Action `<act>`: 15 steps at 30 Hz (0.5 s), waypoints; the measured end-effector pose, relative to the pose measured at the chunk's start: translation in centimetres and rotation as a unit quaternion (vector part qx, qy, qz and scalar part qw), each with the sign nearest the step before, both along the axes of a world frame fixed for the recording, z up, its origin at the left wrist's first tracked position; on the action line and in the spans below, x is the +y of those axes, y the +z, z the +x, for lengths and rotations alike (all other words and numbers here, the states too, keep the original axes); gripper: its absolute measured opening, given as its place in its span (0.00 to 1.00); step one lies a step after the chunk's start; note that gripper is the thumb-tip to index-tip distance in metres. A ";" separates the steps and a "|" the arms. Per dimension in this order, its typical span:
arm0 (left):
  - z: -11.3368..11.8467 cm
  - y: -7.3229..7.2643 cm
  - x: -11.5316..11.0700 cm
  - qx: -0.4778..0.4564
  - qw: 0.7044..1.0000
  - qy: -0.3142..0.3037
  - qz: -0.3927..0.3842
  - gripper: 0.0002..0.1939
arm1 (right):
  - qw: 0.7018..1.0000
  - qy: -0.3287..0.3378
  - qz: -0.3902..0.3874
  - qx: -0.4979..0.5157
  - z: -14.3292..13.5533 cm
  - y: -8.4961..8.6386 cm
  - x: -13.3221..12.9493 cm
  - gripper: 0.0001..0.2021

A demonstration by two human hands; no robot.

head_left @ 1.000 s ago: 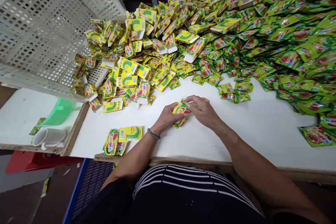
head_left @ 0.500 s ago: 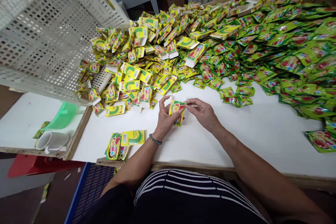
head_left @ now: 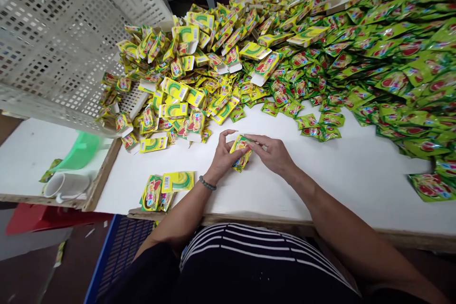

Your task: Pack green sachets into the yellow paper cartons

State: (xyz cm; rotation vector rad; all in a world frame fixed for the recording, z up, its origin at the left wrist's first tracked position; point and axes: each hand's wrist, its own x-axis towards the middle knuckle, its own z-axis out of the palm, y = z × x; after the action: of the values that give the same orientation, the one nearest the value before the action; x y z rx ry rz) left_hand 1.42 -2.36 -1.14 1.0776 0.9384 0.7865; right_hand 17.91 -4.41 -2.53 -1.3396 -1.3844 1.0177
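Over the white table [head_left: 285,190], a small yellow-and-green candy box [head_left: 241,156] is held upright and slightly tilted between both hands. My left hand [head_left: 225,156] grips its left side, thumb across the front. The fingers of my right hand [head_left: 269,151] are closed on its upper right corner, partly hiding the top. Behind the hands spreads a heap of small yellow cartons [head_left: 178,97], several with white flaps standing out. To the right lies a large pile of green foil sachets [head_left: 384,80].
A white perforated crate [head_left: 64,47] lies tipped at the left. A few boxes and packets [head_left: 153,192] sit near the front edge, left of my forearm. Farther left are a white mug [head_left: 67,185] and a green plastic scoop [head_left: 80,152]. A blue basket [head_left: 117,251] stands below the table.
My right hand has moved in closer over the box's top corner, and its fingers cover more of it. The box has tilted slightly. The whole view has shifted a little.
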 end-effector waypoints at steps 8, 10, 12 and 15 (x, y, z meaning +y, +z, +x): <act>0.1 -0.4 0.0 0.063 0.998 -0.003 0.017 0.33 | 0.990 -0.016 -0.084 0.115 0.4 0.2 0.1 0.12; 0.1 -0.2 0.0 0.077 0.997 -0.011 0.022 0.35 | 0.980 -0.016 -0.116 0.162 0.8 -0.2 0.2 0.14; 0.0 -0.1 0.0 0.083 0.996 -0.024 0.029 0.35 | 0.975 0.000 -0.131 0.180 1.3 -0.4 0.3 0.14; -0.2 0.0 -0.1 0.086 0.995 -0.025 0.037 0.35 | 0.979 0.041 -0.131 0.150 1.9 -0.2 0.3 0.13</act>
State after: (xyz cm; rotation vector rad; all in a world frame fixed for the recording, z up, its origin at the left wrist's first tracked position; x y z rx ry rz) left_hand 1.24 -2.45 -1.15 1.2438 1.0297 0.6985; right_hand 19.80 -4.11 -2.77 -1.2585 -1.1138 1.4340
